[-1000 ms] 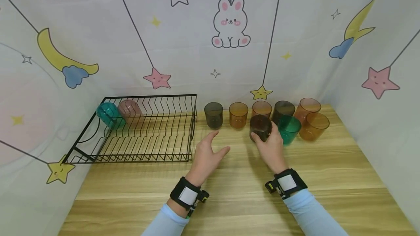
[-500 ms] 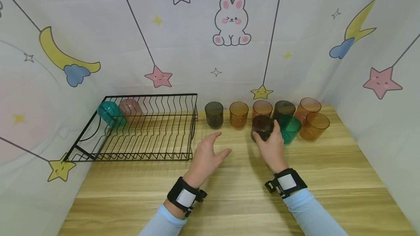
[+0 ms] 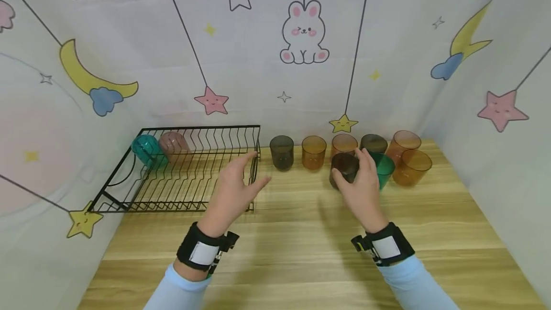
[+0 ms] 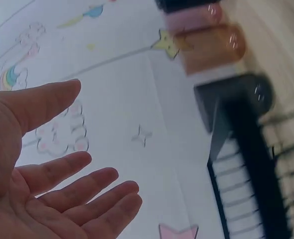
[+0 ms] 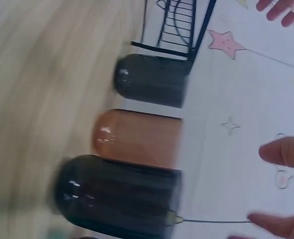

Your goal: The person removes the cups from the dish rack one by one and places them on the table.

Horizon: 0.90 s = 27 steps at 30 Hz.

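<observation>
Cups going into the rack | done: teal cup (image 3: 146,151) and pink cup (image 3: 173,142) lying in rack (image 3: 202,176) at 10 o'clock | left: eight standing on tabletop (image 3: 301,233) at 1 o'clock | right hand (image 3: 363,188) wrapping dark brown cup (image 3: 343,167) | left hand (image 3: 234,193) hovering spread, holding nothing.
</observation>
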Motion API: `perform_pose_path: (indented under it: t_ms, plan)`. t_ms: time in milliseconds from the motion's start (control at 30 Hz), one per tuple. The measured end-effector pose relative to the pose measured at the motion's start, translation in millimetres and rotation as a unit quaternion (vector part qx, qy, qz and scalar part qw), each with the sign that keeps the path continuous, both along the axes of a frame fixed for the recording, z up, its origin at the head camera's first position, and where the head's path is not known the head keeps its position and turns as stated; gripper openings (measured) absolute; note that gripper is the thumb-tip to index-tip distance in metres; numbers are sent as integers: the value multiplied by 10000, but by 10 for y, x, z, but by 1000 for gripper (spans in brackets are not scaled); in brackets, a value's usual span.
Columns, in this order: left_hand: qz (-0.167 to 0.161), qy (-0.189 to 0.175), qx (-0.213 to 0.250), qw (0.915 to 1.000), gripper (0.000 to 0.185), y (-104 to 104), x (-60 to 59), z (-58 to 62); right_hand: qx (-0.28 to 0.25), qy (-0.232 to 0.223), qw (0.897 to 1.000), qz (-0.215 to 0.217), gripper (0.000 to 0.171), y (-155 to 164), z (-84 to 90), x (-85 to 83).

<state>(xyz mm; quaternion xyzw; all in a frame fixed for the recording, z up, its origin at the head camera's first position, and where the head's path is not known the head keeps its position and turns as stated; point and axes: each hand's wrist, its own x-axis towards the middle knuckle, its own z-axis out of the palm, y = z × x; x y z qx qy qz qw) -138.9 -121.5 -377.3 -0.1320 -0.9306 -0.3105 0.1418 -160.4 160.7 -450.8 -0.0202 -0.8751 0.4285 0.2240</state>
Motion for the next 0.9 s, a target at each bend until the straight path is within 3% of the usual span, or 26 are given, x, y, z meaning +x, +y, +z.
perform_pose_path:
  t_ms: [133, 267, 400, 533, 600, 900]
  plan:
    - [343, 206, 53, 9992, 67, -249, -71, 136, 460, 322, 9966, 606, 57, -35, 138, 92]
    - [718, 328, -58, 9969, 69, -486, -186, 189, 919, -71, 9861, 1383, 53, -91, 185, 144]
    - [1070, 220, -318, 9935, 75, -700, -303, 193, 1498, -648, 9656, 2025, 54, -147, 158, 171]
    - [1289, 97, -574, 9900, 85, -893, -461, 178, 2044, -910, 9422, 2495, 54, -178, 103, 186]
    - [1413, 21, -712, 9874, 88, -999, -547, 181, 2163, -933, 9351, 2647, 54, -196, 90, 198]
    - [1887, -475, -1165, 9739, 92, -1377, -895, 219, 2460, -1155, 9223, 2747, 55, -206, 47, 183]
